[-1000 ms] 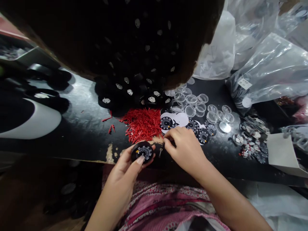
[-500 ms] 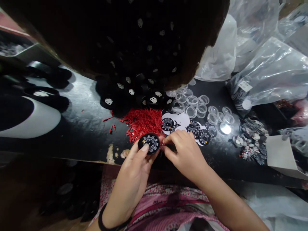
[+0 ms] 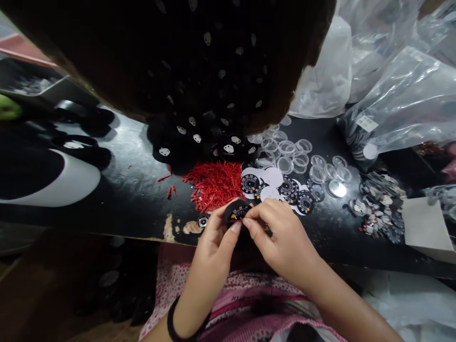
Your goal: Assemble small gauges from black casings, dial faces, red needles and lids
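Note:
My left hand [image 3: 213, 249] is closed around a round black gauge [image 3: 238, 208], its dial tilted, with white markings and a small yellow mark. Across the dial lies a thin red pointer [image 3: 236, 220], pinched at its right end by my right hand [image 3: 283, 232]; those fingertips partly hide the dial. Just beyond the hands is a heap of red pointers [image 3: 215, 183]. Black printed dial discs [image 3: 250, 184], some turned white side up, lie to its right. A small round part [image 3: 203, 222] sits on the table left of the gauge.
Clear plastic rings [image 3: 285, 165] lie behind the discs. A large dark container [image 3: 124, 57] overhangs the back, with black cases [image 3: 164, 153] under it. Plastic bags [image 3: 409, 104], small loose parts [image 3: 377, 209] and a white box [image 3: 423, 225] are at right. A white cylinder [image 3: 83, 178] is at left.
The gauge has shifted right and tilted away from its earlier face-up view. My right fingertips have come over its dial with the red pointer. The view has swung slightly left.

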Demonstrator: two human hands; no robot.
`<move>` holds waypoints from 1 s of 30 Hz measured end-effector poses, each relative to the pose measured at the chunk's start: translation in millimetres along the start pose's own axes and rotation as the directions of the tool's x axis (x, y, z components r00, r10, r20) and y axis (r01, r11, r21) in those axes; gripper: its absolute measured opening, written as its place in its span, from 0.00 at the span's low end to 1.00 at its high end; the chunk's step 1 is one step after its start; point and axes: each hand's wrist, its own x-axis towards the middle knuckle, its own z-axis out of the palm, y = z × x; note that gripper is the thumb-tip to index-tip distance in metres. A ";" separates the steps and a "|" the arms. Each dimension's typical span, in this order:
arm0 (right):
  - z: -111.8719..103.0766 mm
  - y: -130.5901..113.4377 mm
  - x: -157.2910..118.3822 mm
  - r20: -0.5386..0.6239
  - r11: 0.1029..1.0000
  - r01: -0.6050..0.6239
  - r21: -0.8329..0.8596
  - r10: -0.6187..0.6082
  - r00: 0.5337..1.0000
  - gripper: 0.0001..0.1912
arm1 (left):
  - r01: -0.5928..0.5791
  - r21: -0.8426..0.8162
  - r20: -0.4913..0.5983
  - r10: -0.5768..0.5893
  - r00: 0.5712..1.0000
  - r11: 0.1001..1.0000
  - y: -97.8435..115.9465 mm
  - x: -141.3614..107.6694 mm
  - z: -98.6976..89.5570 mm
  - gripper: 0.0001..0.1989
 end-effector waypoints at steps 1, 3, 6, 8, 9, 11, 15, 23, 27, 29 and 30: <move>-1.0 -0.2 -0.5 0.002 1.000 -0.005 0.000 0.005 1.000 0.07 | -0.007 0.019 0.006 0.007 1.000 1.000 1.0 -1.4 0.5 0.12; -3.1 -0.8 -1.3 0.001 1.000 -0.018 0.017 0.018 1.000 0.07 | -0.007 0.033 0.012 0.006 1.000 0.999 5.0 -3.6 1.9 0.13; -4.0 -1.9 -3.0 -0.003 0.997 -0.043 0.057 0.043 0.999 0.08 | -0.023 0.062 -0.011 0.023 1.000 0.998 11.6 -4.9 4.4 0.12; -2.4 -2.5 -4.9 0.003 0.996 -0.055 0.073 0.055 0.998 0.09 | -0.055 0.110 -0.044 0.060 0.997 0.992 14.4 -5.3 6.2 0.11; -1.0 -2.8 -6.1 0.004 0.995 -0.059 0.075 0.059 0.998 0.10 | -0.071 0.139 -0.058 0.080 0.995 0.988 15.2 -5.8 6.9 0.11; 1.6 -3.4 -8.3 -0.001 0.996 -0.064 0.065 0.064 0.998 0.11 | -0.109 0.191 -0.075 0.125 0.989 0.976 16.1 -7.1 8.1 0.09; 2.0 -4.3 -9.5 0.007 0.996 -0.091 0.025 0.091 0.996 0.13 | -0.126 0.236 -0.069 0.146 0.987 0.964 17.7 -8.5 6.7 0.09; -5.1 3.5 -3.7 -0.053 0.973 0.159 -0.170 -0.170 0.984 0.06 | 0.151 0.038 0.045 -0.153 0.987 0.988 11.6 -4.1 -11.8 0.19; -2.2 6.5 -0.9 -0.019 0.917 0.219 -0.333 -0.239 0.971 0.09 | 0.160 0.093 -0.065 -0.155 0.986 0.983 14.2 -9.2 -8.2 0.19; -0.1 4.5 -0.3 -0.040 0.918 0.194 -0.347 -0.221 0.974 0.10 | 0.244 0.064 -0.102 -0.236 0.966 0.968 21.1 -9.9 0.3 0.16; 1.1 3.0 -0.2 -0.049 0.925 0.160 -0.344 -0.188 0.981 0.09 | 0.294 0.021 -0.100 -0.290 0.952 0.956 24.6 -9.5 5.0 0.13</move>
